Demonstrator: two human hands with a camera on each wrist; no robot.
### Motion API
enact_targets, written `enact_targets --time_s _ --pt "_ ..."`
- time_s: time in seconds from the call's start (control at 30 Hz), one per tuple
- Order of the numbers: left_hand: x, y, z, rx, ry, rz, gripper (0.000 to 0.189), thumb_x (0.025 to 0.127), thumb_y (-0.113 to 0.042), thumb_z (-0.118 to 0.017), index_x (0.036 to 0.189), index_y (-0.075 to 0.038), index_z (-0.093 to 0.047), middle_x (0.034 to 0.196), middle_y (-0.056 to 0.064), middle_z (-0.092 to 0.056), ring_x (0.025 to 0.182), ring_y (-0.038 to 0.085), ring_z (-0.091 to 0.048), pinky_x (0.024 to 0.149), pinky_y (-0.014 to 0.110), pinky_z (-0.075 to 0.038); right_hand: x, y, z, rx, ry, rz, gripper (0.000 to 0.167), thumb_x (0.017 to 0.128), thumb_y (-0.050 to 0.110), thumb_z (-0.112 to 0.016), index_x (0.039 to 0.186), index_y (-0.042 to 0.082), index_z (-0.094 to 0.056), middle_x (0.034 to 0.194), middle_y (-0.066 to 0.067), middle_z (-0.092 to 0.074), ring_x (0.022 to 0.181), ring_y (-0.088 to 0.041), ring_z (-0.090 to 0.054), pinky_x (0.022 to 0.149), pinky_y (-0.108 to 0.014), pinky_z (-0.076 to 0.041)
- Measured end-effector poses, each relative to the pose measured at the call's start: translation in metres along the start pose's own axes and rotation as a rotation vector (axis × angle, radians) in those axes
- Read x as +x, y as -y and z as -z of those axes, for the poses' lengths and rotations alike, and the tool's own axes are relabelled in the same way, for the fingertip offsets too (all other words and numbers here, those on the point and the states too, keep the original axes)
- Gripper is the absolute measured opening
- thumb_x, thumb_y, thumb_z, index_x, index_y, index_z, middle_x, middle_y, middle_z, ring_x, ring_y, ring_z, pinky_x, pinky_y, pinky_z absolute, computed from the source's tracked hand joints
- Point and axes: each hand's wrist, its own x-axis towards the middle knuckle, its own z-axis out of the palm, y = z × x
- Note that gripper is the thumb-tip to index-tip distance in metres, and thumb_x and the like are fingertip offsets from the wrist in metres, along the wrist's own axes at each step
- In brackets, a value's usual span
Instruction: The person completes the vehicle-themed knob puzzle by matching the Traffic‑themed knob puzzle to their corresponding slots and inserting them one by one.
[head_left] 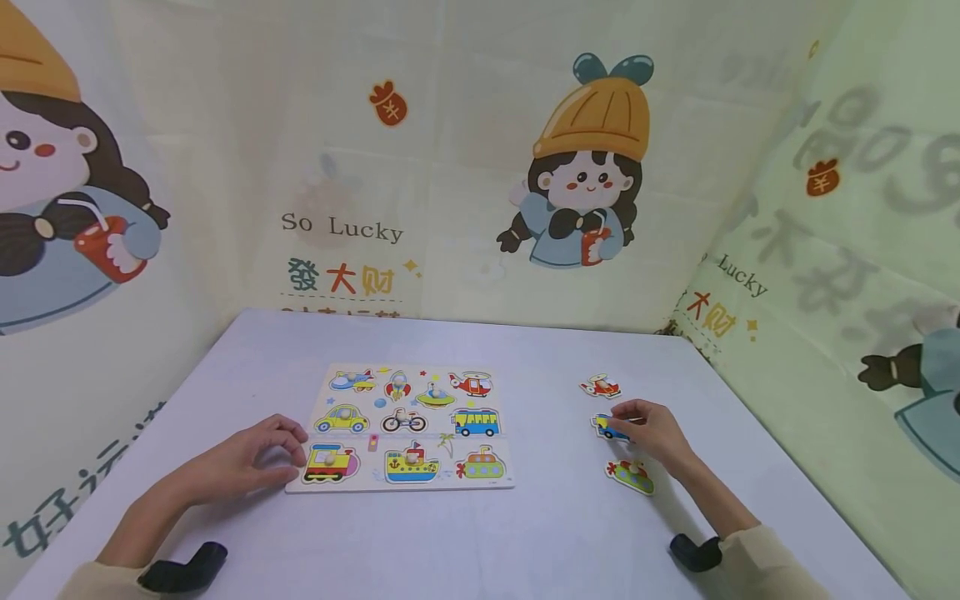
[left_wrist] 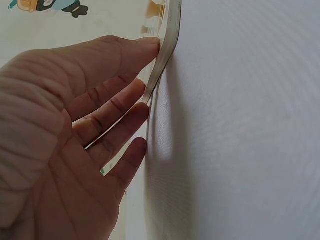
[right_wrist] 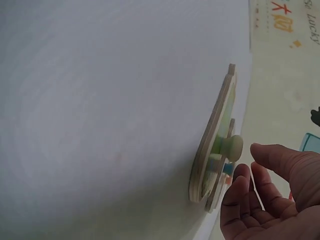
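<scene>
A wooden knob puzzle board (head_left: 375,479) with vehicle pictures lies flat on the table. At its left edge, the left hand (head_left: 266,457) rests its thumb and fingertips against the side. In the left wrist view, the left hand's fingers (left_wrist: 112,107) are spread along that edge. Right of the board lie a helicopter piece (head_left: 602,386), a blue bus piece (head_left: 604,427) and a green submarine piece (head_left: 630,477). The right hand (head_left: 658,431) is over the bus piece, covering its right end. In the right wrist view, thumb and fingertips stand apart beside the submarine's knob (right_wrist: 233,148).
The white table (head_left: 450,550) carries the board and loose pieces. Printed cloth (head_left: 450,167) walls it in at the back and both sides. Black wrist straps (head_left: 183,568) sit at both sleeve cuffs.
</scene>
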Motion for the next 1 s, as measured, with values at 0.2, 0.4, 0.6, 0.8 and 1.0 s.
enact_targets --time_s 0.2,0.4,0.6,0.8,1.0 --pt "0.001 0.000 -0.001 -0.046 0.001 0.004 0.017 0.084 -0.021 -0.084 0.092 -0.024 -0.070 0.122 0.003 -0.058 0.119 0.035 -0.052 0.104 0.066 -0.044 0.006 0.001 0.000 -0.075 0.002 0.006 0.027 0.092 0.015 -0.075 0.113 -0.001 -0.068 0.108 -0.016 -0.071 0.092 -0.025 -0.064 0.067 -0.027 -0.052" --pt "0.001 0.000 -0.001 -0.009 -0.005 0.001 0.017 0.084 -0.025 -0.084 0.092 -0.028 -0.069 0.122 0.000 -0.058 0.119 0.032 -0.053 0.105 0.060 -0.046 0.009 0.001 -0.001 -0.118 0.033 0.018 0.024 0.091 0.012 -0.076 0.110 -0.001 -0.068 0.106 -0.015 -0.071 0.091 -0.024 -0.065 0.067 -0.027 -0.052" --pt "0.001 -0.002 0.000 -0.021 0.001 0.000 0.017 0.084 -0.025 -0.084 0.092 -0.028 -0.069 0.122 0.000 -0.058 0.120 0.032 -0.053 0.104 0.060 -0.046 0.010 0.001 -0.001 -0.123 0.053 0.006 0.022 0.090 0.009 -0.076 0.109 0.000 -0.068 0.105 -0.014 -0.070 0.091 -0.024 -0.063 0.067 -0.029 -0.052" --pt "0.001 -0.003 0.000 -0.064 0.007 0.020 0.017 0.084 -0.021 -0.084 0.092 -0.025 -0.069 0.123 0.004 -0.058 0.123 0.036 -0.052 0.106 0.066 -0.042 0.013 -0.001 -0.001 -0.107 0.070 0.012 0.021 0.092 0.008 -0.073 0.110 0.000 -0.068 0.105 -0.013 -0.070 0.090 -0.023 -0.062 0.066 -0.028 -0.052" --pt "0.001 -0.002 0.000 -0.055 0.003 0.007 0.017 0.084 -0.022 -0.084 0.092 -0.024 -0.070 0.122 0.004 -0.058 0.121 0.037 -0.052 0.105 0.067 -0.042 0.014 -0.003 -0.002 -0.106 0.086 0.022 0.020 0.092 0.007 -0.072 0.110 0.000 -0.067 0.103 -0.012 -0.069 0.089 -0.022 -0.061 0.065 -0.027 -0.052"
